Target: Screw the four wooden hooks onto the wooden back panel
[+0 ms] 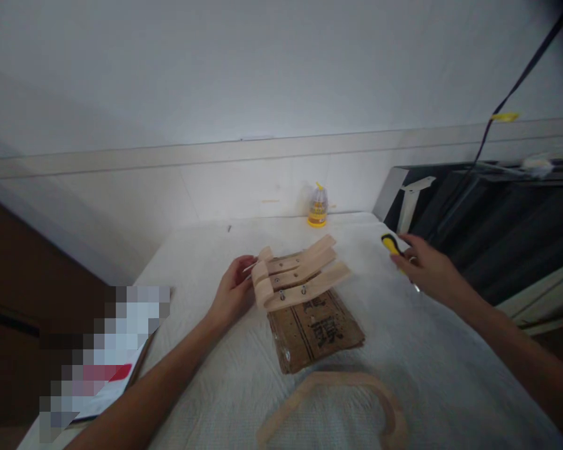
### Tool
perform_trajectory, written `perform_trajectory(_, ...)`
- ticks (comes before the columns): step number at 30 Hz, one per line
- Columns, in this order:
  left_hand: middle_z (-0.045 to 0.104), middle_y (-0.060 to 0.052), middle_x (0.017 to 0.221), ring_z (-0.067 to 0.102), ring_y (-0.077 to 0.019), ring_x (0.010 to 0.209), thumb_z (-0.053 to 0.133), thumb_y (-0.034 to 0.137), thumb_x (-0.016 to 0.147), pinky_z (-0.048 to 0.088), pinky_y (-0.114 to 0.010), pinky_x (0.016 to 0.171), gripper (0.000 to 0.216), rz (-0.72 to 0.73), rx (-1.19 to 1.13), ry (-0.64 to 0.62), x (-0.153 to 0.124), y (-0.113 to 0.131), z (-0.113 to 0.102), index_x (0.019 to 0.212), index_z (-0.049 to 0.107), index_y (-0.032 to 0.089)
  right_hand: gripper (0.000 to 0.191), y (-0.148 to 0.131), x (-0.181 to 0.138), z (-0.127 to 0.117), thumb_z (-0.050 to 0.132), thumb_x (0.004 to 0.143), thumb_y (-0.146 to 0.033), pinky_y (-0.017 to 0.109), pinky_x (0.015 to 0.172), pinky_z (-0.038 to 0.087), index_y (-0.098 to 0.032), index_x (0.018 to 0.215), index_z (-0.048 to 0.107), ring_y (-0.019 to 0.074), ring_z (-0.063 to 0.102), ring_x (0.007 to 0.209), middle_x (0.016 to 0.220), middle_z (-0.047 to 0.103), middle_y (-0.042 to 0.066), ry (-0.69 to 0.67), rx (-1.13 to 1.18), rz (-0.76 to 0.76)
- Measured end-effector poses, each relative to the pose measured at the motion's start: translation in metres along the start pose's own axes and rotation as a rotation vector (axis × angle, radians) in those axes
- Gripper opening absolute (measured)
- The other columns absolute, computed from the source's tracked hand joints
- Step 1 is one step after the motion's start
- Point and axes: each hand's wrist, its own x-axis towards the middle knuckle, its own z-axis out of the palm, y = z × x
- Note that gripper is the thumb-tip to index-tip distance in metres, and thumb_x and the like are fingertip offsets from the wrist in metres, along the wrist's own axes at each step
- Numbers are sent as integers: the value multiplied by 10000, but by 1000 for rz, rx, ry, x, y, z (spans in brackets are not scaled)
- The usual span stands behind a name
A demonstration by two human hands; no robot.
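Several pale wooden strips with curved ends (304,267) lie side by side, tilted, on a brown cardboard piece (316,337) with dark printing. Screws or bolts show in the strips, and two stand up from the nearest one. My left hand (236,289) is closed at the curved ends of the strips, its fingertips partly hidden behind them. A thin pale sliver shows beside those fingers; I cannot make out what it is. Off to the right, my right hand (417,265) grips a yellow and black screwdriver (391,243), its metal shaft pointing down toward me, away from the wood.
A separate bent wooden strip (340,379) lies at the near edge of the white cloth-covered table (201,387). Against the wall stands a small yellow-based bottle (318,206). A small bit (229,229) lies far left. Dark panels (497,212) lean at right; a blurred sheet (117,356) is left.
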Motion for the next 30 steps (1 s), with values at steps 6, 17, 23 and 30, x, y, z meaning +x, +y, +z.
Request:
perform_trajectory(6, 645, -47, 889, 583, -172, 876, 473, 253, 785, 453, -330, 805, 219, 432, 161, 341, -15, 0, -5, 945, 596, 168, 513, -96, -15, -4, 636, 746, -308, 204, 369, 330, -336, 1203, 407, 109, 474, 490, 689, 549, -48, 467, 972, -231)
perform_trajectory(17, 524, -18, 765, 488, -107, 674, 478, 337, 849, 427, -220, 559, 354, 934, 501, 4, -31, 14, -2, 1144, 500, 141, 580, -141, -51, 67, 533, 855, -264, 218, 384, 404, -423, 1334, 247, 102, 523, 498, 869, 614, -15, 154, 874, -555)
perform_trajectory(23, 509, -41, 851, 488, -112, 731, 567, 230, 782, 460, -217, 566, 337, 959, 645, 25, -35, 21, 3, 1105, 539, 140, 589, -128, -56, 65, 585, 820, -212, 247, 420, 481, -397, 1310, 317, 119, 556, 543, 828, 596, -20, 125, 812, -538)
perform_trajectory(30, 511, -37, 863, 518, -115, 761, 588, 126, 765, 479, -216, 577, 341, 1010, 675, 37, -37, 20, 4, 1104, 565, 160, 609, -129, -58, 67, 599, 808, -201, 266, 464, 517, -412, 1308, 324, 134, 594, 653, 972, 590, 3, 173, 703, -586)
